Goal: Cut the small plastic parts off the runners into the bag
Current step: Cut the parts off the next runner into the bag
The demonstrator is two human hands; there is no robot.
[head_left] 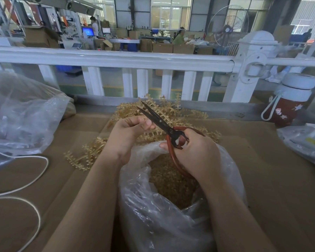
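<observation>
My right hand [195, 151] grips the red handles of a pair of scissors [158, 121], whose dark blades stand slightly apart and point up and to the left. My left hand [129, 132] pinches a tan plastic runner [154, 132] just left of the blades, above the bag's mouth. A clear plastic bag [153, 211] lies open under both hands, with several small tan cut parts [171, 180] inside. A heap of tan runners [173, 110] lies behind the hands, and more runners [85, 155] are spread to the left.
Brown cardboard [273, 179] covers the table. A big clear bag [20, 113] sits at the left, a white cord [25, 182] loops at the lower left, a red bottle with a white lid [287, 102] stands at the right, and a white railing [116, 60] runs behind.
</observation>
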